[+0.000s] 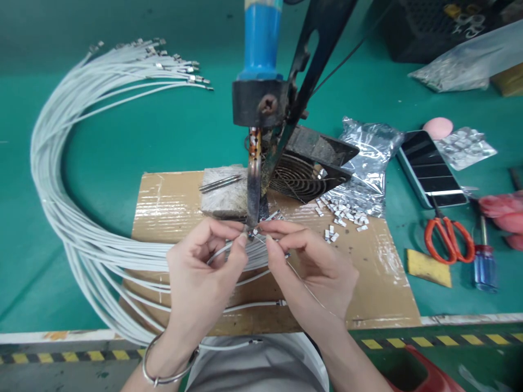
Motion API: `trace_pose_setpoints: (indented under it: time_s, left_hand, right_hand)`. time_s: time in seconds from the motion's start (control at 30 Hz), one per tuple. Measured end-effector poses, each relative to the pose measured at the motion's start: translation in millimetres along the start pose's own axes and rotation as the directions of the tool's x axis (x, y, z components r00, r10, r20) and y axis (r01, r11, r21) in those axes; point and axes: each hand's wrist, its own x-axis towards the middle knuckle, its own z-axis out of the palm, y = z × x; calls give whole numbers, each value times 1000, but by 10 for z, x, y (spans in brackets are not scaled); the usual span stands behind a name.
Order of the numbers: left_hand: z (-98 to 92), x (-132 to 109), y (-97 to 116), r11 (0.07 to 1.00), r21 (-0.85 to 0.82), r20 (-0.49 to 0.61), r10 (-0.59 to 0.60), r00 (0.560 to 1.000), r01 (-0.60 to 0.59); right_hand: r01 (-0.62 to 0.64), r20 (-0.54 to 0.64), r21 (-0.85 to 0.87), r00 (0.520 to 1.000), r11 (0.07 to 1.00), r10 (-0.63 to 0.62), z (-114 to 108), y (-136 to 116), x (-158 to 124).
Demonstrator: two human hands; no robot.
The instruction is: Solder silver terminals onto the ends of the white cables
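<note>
My left hand (206,267) pinches the end of a white cable (219,252) between thumb and fingertips. My right hand (316,272) is closed on a thin solder wire (307,287), whose tail hangs down over the wrist. Both sets of fingertips meet just under the tip of a soldering iron (254,190) clamped upright with its blue handle on top. A small metal connector (255,231) shows between the fingertips; its contact with the iron is partly hidden. Beneath and beside the hands runs a thick bundle of white cables (51,158), curving left and back.
Behind the iron stand a black fan (304,174) and a block (223,201) with metal rods. Small white connectors (347,212) lie scattered on the cardboard (379,288). Rightward are a plastic bag (368,158), phone (431,166), orange-handled scissors (448,239), yellow sponge (429,267) and screwdriver (485,269).
</note>
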Motion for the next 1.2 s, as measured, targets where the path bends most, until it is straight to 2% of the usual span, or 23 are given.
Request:
trace_pose_setpoints:
  time_s: [0.57,1.2]
  left_hand:
    - [-8,7,12,1000,1,-19,19,1000,-19]
    - [-25,16,5,999,-21,9,37,999,-37]
  right_hand:
    - [17,-8,22,1000,1000,-17,14,3,6]
    - [27,-2,21,1000,999,-27,5,-1,2]
